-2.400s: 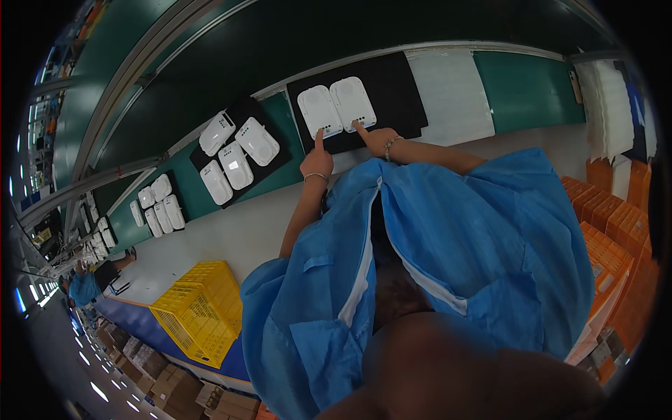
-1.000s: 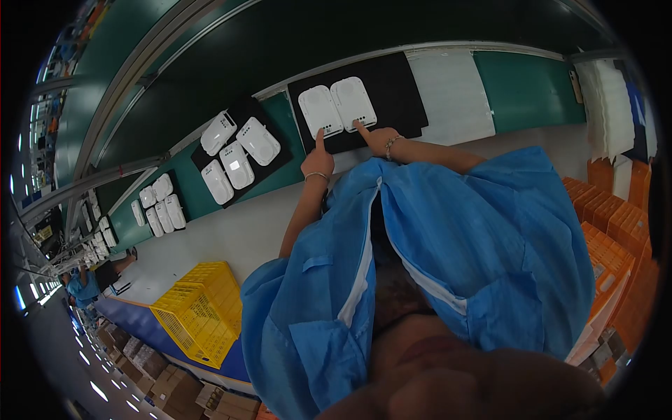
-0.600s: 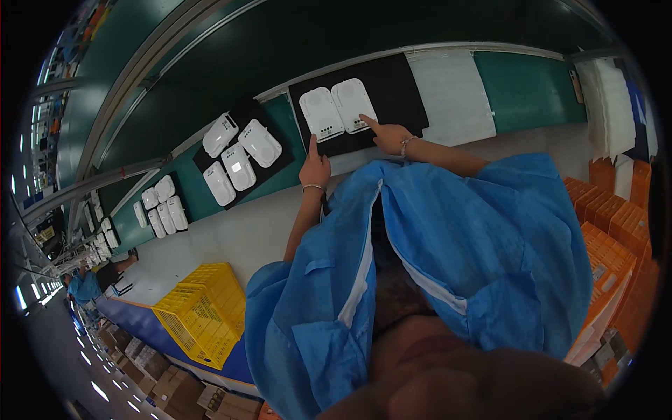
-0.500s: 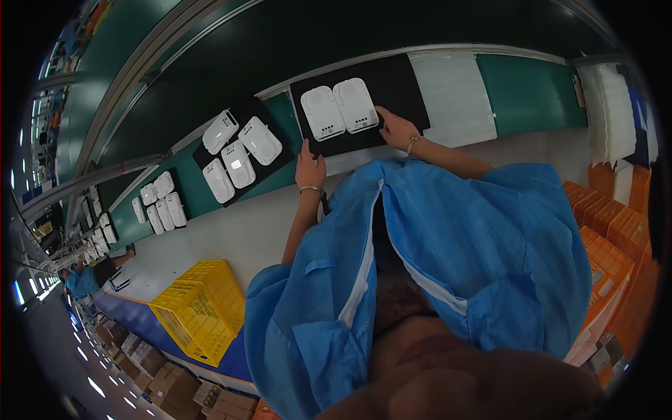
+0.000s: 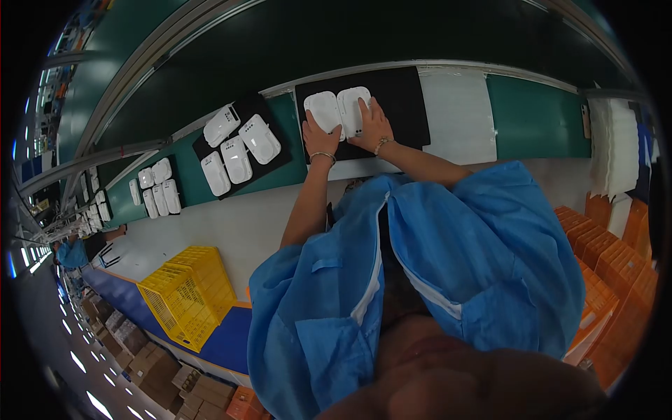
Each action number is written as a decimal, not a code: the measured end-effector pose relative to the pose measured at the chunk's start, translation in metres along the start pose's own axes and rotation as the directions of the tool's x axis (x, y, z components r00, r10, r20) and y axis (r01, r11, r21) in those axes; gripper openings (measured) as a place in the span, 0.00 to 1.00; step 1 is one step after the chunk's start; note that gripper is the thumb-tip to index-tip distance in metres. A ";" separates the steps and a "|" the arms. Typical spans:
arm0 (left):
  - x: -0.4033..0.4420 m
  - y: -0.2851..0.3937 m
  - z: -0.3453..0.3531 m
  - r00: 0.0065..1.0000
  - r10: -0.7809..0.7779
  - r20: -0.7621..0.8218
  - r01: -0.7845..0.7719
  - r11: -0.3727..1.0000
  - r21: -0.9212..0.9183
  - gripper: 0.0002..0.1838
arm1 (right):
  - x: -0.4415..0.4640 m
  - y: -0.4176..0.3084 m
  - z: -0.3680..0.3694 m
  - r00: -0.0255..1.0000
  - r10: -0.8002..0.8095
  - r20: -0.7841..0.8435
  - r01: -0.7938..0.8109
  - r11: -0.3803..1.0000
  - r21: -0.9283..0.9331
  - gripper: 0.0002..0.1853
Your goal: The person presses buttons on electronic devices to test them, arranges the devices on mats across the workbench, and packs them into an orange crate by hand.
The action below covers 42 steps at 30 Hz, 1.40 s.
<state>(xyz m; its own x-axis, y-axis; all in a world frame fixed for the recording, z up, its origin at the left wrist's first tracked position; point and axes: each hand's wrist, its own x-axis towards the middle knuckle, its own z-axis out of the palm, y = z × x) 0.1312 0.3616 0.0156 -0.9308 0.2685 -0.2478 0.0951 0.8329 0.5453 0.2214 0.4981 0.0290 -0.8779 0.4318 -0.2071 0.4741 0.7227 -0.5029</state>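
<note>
Two white devices with rounded corners lie side by side on a black mat (image 5: 406, 105). My left hand (image 5: 322, 138) spans the lower end of the left device (image 5: 323, 108), its fingers at the left edge and its thumb near the lower right corner. Over the right part of the right device (image 5: 348, 106) lies my right hand (image 5: 372, 127), thumb at the lower end and fingers reaching up the side. The hands hide the lower parts of both devices.
Several more white devices (image 5: 236, 159) rest on another black mat to the left, with others (image 5: 162, 197) farther along the green bench. A yellow crate (image 5: 189, 294) stands lower left. Orange crates (image 5: 609, 245) are stacked at right. A person (image 5: 72, 253) is at far left.
Both hands have gone from pointing at the devices' lower ends to grasping them. The left hand moved up and right, the right hand left onto its device. The whole view has shifted slightly.
</note>
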 end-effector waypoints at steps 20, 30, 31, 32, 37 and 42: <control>-0.030 0.023 0.035 0.966 0.259 -0.021 -0.257 0.963 0.075 0.24 | 0.029 0.098 0.016 0.996 0.086 0.024 -0.082 0.780 0.620 0.20; -0.038 0.006 0.020 0.998 0.061 -0.035 -0.064 0.995 -0.082 0.16 | 0.051 0.050 0.013 0.939 0.308 0.154 -0.339 0.747 0.571 0.43; -0.039 0.008 0.018 0.999 0.031 -0.021 -0.033 0.992 -0.118 0.17 | 0.056 0.048 0.014 0.942 0.299 0.155 -0.332 0.754 0.566 0.43; -0.041 0.008 0.016 0.999 0.024 -0.029 -0.028 0.992 -0.125 0.17 | 0.062 0.046 0.016 0.915 0.283 0.288 -0.403 0.668 0.625 0.43; -0.044 -0.004 0.009 0.997 -0.027 -0.069 0.010 0.971 -0.238 0.16 | 0.057 0.023 0.017 0.912 0.283 0.296 -0.409 0.665 0.625 0.39; -0.035 -0.007 0.004 1.000 -0.021 0.000 0.020 0.960 -0.280 0.16 | 0.048 0.042 0.006 0.880 0.185 0.436 -0.469 0.209 0.858 0.34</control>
<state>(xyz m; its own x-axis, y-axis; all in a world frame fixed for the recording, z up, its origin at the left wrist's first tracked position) 0.1647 0.3484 0.0172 -0.9325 0.2510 -0.2597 -0.0266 0.6693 0.7425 0.1990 0.5463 -0.0071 -0.7146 0.2786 -0.6417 0.4529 -0.5150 -0.7278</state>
